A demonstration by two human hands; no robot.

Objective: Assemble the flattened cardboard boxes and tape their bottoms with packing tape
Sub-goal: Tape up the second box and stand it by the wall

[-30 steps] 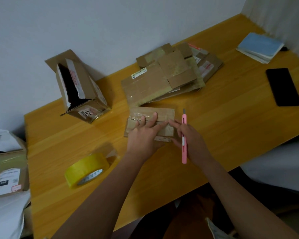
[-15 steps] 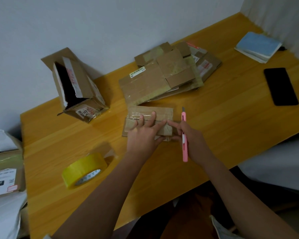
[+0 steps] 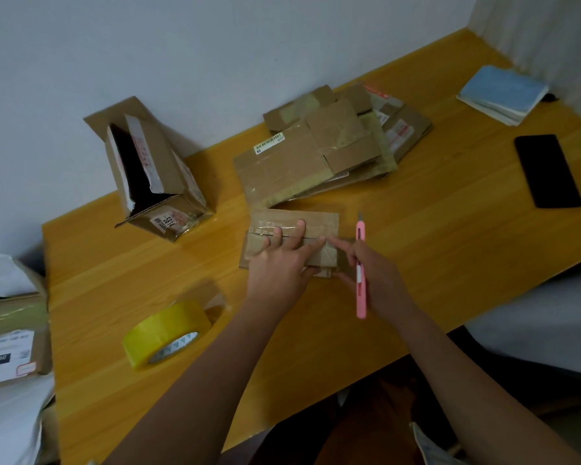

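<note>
— What is escaping you here?

— My left hand is covering the near half of the small box, and my right hand is hiding the cutter around its middle.

— And at nine o'clock?

— The edge is cutting off a labelled parcel; its print is reading too small.

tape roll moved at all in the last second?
No. The yellow tape roll sits in the same spot on the table, left of the left hand; only the camera shifted.
</note>
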